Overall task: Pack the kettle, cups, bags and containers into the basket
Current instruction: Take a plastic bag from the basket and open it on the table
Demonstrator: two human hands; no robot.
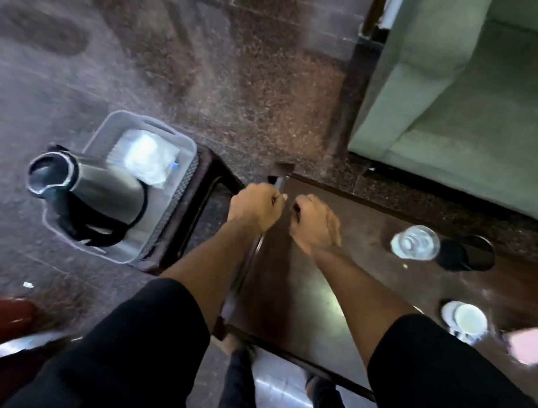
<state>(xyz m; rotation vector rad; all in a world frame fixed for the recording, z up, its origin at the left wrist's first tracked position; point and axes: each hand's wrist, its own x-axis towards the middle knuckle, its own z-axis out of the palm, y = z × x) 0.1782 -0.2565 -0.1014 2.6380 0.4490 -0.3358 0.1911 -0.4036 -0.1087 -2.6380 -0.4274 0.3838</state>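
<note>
Basket [180,148], on stool left of table [301,290]: kettle [96,192] and bags [148,158] already packed.
Left hand [255,207], right hand [315,225]: curled at the table's left edge; whether anything is grasped cannot be told.
Table, right end: glass [415,242], dark cup [466,254], white cups [464,319], pink container [531,345], not yet packed.
Next move, judged: these are to be fetched.

Below me a dark wooden worktop [288,292] gleams, and a dark stool [193,216] stands just off its left end. A pale green sofa [490,104] sits beyond it on the speckled stone floor [208,74]. My 2 black sleeves [133,349] frame the view.
</note>
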